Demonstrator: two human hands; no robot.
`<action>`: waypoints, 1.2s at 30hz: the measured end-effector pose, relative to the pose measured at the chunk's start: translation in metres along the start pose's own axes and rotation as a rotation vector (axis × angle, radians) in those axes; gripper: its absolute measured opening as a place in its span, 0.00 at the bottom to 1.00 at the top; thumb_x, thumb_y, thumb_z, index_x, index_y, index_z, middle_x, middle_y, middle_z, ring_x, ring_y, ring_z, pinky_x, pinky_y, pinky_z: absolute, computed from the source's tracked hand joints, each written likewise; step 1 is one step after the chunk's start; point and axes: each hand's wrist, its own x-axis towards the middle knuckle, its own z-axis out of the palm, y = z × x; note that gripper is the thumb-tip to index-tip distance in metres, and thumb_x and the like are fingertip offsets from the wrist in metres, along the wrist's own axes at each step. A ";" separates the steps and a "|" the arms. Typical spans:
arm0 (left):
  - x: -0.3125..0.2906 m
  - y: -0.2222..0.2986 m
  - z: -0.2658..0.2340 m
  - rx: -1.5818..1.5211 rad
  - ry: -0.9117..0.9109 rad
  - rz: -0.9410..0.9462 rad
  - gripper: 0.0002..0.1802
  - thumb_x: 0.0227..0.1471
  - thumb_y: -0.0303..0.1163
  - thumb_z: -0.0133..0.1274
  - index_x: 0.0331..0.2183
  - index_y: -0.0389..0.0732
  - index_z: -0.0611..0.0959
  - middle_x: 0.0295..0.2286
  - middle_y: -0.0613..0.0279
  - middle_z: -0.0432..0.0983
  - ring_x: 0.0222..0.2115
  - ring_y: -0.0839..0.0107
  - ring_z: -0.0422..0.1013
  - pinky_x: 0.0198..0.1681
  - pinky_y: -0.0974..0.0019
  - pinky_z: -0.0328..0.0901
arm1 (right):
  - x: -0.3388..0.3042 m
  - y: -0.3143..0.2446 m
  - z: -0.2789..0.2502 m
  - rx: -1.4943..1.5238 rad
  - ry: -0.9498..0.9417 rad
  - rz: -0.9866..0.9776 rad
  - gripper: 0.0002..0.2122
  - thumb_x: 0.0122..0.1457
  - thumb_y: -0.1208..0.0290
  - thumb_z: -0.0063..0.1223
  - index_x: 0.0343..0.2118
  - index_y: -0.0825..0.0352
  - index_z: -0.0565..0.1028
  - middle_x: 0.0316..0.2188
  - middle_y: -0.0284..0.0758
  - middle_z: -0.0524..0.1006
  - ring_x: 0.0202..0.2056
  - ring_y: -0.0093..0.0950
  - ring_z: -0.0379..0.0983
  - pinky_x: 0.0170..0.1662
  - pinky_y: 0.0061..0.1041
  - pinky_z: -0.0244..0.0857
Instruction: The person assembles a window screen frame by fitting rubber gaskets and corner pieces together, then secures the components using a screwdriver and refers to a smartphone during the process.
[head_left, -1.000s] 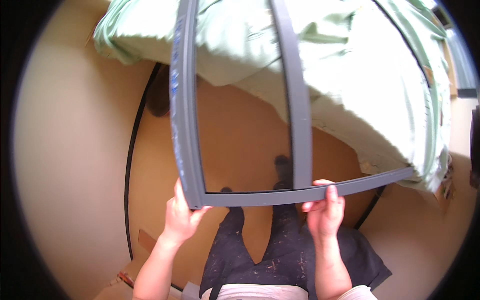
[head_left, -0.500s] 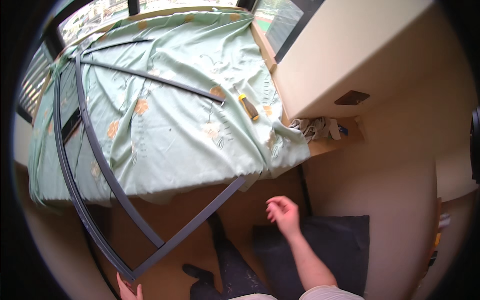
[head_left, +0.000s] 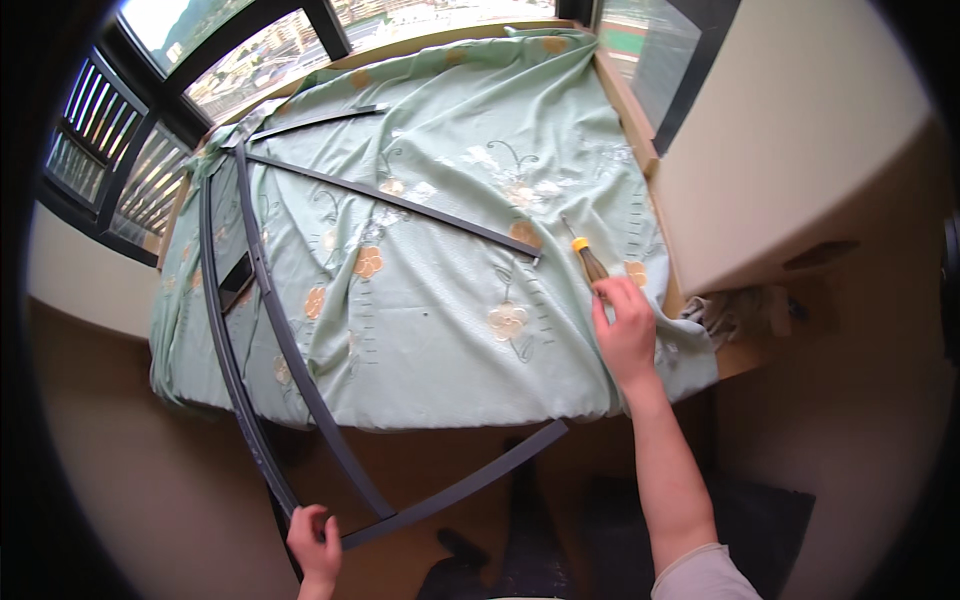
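A dark grey metal frame of long bars lies partly on a green flowered cloth, its near end jutting past the cloth's edge. My left hand is at the near left corner of this frame, fingers curled over the bar. A screwdriver with a yellow and dark handle rests on the cloth at the right, its shaft pointing away from me. The fingers of my right hand close on the butt end of its handle. Part of the handle is hidden by those fingers.
A dark flat object lies between the frame's two long bars. Two loose-ended bars reach across the cloth, one a long bar. Windows border the back. Crumpled grey cloth sits on a ledge beside the right wall.
My right hand has moved up and forward from above the floor to the screwdriver. The view has shifted, and my left hand has come up over the frame's corner.
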 end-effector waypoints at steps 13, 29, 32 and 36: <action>0.251 0.135 0.163 -0.006 0.024 0.504 0.07 0.47 0.24 0.56 0.32 0.39 0.80 0.30 0.57 0.75 0.33 0.56 0.73 0.37 0.59 0.68 | 0.032 0.033 0.013 -0.085 -0.082 0.209 0.16 0.51 0.79 0.54 0.44 0.72 0.70 0.40 0.45 0.69 0.41 0.45 0.70 0.45 0.38 0.66; 0.269 0.111 0.163 0.230 -0.078 0.589 0.04 0.44 0.24 0.56 0.27 0.39 0.81 0.25 0.59 0.76 0.26 0.58 0.74 0.31 0.59 0.69 | -0.141 -0.132 -0.033 0.820 -0.218 0.617 0.15 0.54 0.80 0.52 0.46 0.73 0.70 0.38 0.34 0.73 0.40 0.23 0.69 0.47 0.21 0.62; 0.252 0.105 0.118 -0.285 -0.311 0.348 0.07 0.43 0.25 0.57 0.30 0.40 0.84 0.26 0.58 0.80 0.27 0.67 0.76 0.33 0.67 0.70 | -0.171 -0.171 -0.040 0.787 -0.219 0.601 0.15 0.52 0.81 0.52 0.44 0.73 0.71 0.38 0.34 0.72 0.40 0.25 0.70 0.46 0.20 0.63; 0.181 0.042 0.013 -0.775 -0.707 0.068 0.08 0.49 0.27 0.58 0.33 0.34 0.84 0.26 0.62 0.79 0.28 0.77 0.73 0.35 0.73 0.68 | -0.222 -0.242 -0.058 0.804 -0.290 0.598 0.15 0.52 0.81 0.52 0.45 0.72 0.71 0.37 0.34 0.72 0.39 0.23 0.70 0.45 0.20 0.63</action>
